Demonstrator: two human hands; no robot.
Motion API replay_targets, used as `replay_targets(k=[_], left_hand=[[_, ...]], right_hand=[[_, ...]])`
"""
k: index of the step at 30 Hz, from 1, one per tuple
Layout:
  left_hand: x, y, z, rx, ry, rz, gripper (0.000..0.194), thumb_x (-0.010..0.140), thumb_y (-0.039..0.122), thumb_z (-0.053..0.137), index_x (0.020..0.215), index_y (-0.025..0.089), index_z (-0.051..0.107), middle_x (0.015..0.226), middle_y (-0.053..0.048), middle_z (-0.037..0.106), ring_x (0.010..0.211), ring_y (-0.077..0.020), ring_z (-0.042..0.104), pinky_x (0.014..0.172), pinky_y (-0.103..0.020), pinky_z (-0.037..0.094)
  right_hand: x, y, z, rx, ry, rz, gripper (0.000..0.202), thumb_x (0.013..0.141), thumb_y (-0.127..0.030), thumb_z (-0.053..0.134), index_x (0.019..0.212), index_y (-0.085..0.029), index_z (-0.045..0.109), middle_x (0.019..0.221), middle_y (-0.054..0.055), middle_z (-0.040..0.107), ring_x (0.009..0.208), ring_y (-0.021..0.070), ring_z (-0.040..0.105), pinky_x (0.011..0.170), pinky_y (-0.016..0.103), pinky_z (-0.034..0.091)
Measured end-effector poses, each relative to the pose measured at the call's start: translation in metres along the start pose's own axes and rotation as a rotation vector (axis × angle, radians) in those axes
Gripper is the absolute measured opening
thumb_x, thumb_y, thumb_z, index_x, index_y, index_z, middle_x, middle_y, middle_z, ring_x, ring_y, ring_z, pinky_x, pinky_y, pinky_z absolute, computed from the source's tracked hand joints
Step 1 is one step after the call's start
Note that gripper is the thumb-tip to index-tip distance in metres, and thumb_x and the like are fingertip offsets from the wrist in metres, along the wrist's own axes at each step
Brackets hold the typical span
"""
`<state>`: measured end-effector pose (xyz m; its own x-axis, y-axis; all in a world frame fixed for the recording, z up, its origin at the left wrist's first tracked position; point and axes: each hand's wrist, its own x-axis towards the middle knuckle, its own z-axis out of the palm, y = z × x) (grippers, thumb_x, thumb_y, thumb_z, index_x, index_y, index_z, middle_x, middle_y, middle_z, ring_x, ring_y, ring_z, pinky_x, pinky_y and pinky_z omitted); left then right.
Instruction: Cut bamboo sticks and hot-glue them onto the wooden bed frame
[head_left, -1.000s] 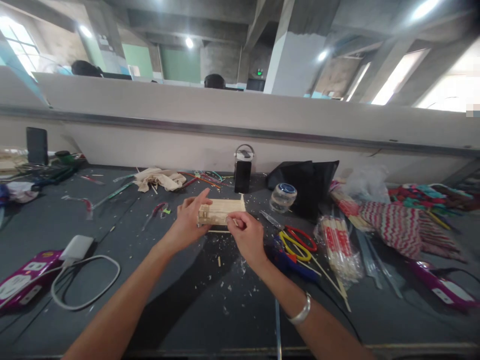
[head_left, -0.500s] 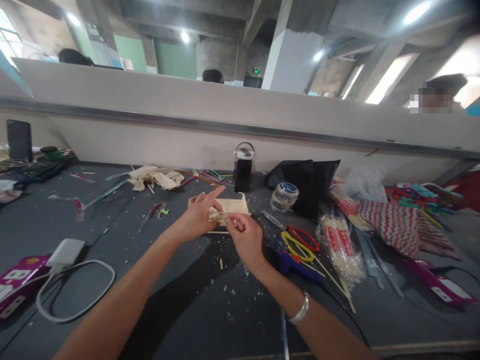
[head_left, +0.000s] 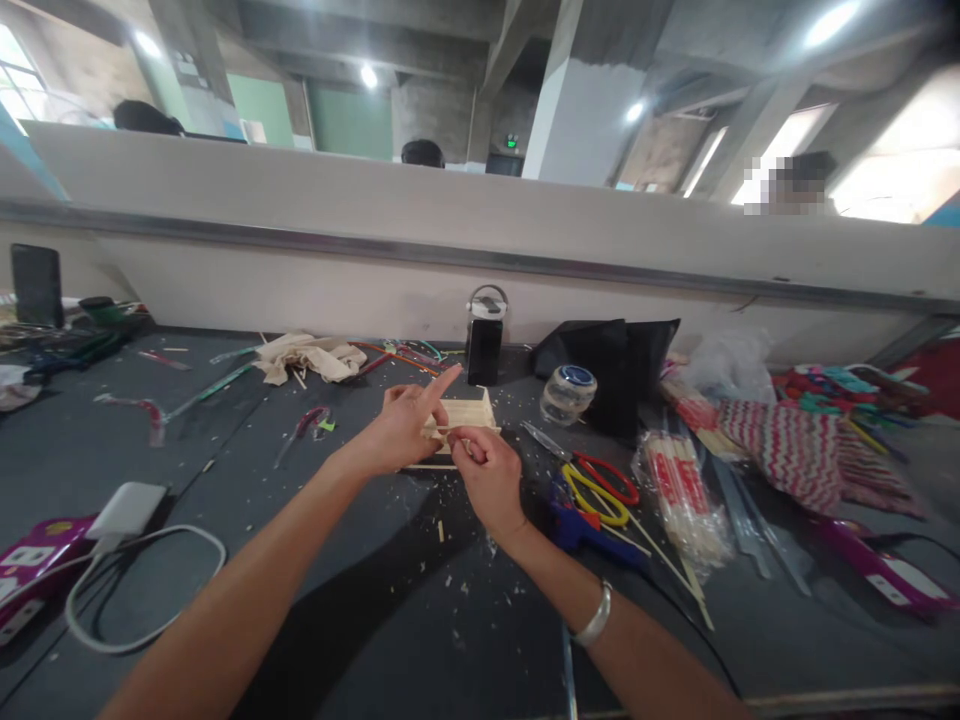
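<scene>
In the middle of the desk lies a small pale model built of thin wooden sticks (head_left: 471, 412), partly hidden behind both hands. My left hand (head_left: 405, 428) is closed on its left side, with the index finger stretched out toward the upper right. At the model's front side my right hand (head_left: 491, 478) has thumb and fingertips pinched together on a thin wooden stick (head_left: 447, 430). One more stick (head_left: 427, 466) lies low along the model's front. How the pinched stick meets the model is hidden by fingers.
Right of my hands lie scissors (head_left: 600, 490), a blue glue gun (head_left: 592, 530), a clear jar (head_left: 568, 394) and bagged wooden sticks (head_left: 679, 490). A black phone (head_left: 485, 350) stands behind the model. Wood scraps (head_left: 441, 531) litter the desk. A white cable (head_left: 214, 540) loops at left.
My left hand has shifted slightly up and right at the model, its index finger pointing higher. My right hand stays nearly in place, fingertips still pinched. A person behind the partition has moved left.
</scene>
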<state>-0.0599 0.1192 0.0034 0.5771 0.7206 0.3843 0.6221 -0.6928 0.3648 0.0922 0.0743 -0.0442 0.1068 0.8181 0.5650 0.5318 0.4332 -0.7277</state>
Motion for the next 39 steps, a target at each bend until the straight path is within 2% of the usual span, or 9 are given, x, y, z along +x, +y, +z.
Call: replay_targets(k=[5,11,23,30,39], left_hand=[[0.0003,0.0006,0.0005,-0.019,-0.014,-0.038,0.089,0.071,0.011,0.056,0.147,0.023,0.011,0.089,0.001,0.067,0.100,-0.0224,0.055,0.094,-0.041,0.026],[0.0023,-0.0012,0.0040,-0.037,0.004,-0.056,0.084,0.071,0.011,0.057,0.145,0.019,0.019,0.085,-0.001,0.069,0.098,-0.0228,0.057,0.094,-0.042,0.027],[0.0021,0.0003,0.0036,-0.045,0.012,-0.035,0.085,0.071,0.009,0.055,0.146,0.022,0.018,0.083,0.002,0.068,0.090,-0.0195,0.059,0.093,-0.039,0.029],[0.0031,-0.0031,0.0057,-0.025,0.013,-0.046,0.084,0.071,0.009,0.057,0.145,0.023,0.019,0.084,0.002,0.069,0.094,-0.0201,0.059,0.092,-0.038,0.029],[0.0033,-0.0024,0.0057,-0.046,-0.001,-0.077,0.076,0.074,0.014,0.058,0.143,0.019,0.024,0.086,-0.001,0.069,0.095,-0.0213,0.058,0.092,-0.041,0.029]], right_hand=[[0.0003,-0.0005,-0.0004,0.006,-0.017,0.004,0.018,0.081,-0.024,0.053,0.083,-0.021,0.070,0.068,-0.001,0.064,0.058,0.0132,0.050,0.059,0.024,0.040],[-0.0002,0.0003,0.0004,-0.004,-0.016,0.017,0.018,0.081,-0.023,0.054,0.084,-0.021,0.071,0.068,-0.001,0.063,0.056,0.0128,0.049,0.058,0.024,0.038],[-0.0005,0.0002,0.0026,-0.021,-0.014,0.013,0.018,0.082,-0.024,0.053,0.085,-0.020,0.071,0.064,-0.002,0.058,0.056,0.0127,0.048,0.057,0.024,0.036],[-0.0004,0.0003,0.0034,-0.021,0.000,-0.006,0.018,0.083,-0.024,0.053,0.085,-0.020,0.071,0.066,-0.002,0.060,0.056,0.0121,0.048,0.058,0.023,0.036],[-0.0010,0.0018,0.0036,-0.015,-0.002,-0.002,0.017,0.083,-0.024,0.055,0.084,-0.022,0.072,0.066,-0.002,0.062,0.057,0.0126,0.050,0.059,0.024,0.038]])
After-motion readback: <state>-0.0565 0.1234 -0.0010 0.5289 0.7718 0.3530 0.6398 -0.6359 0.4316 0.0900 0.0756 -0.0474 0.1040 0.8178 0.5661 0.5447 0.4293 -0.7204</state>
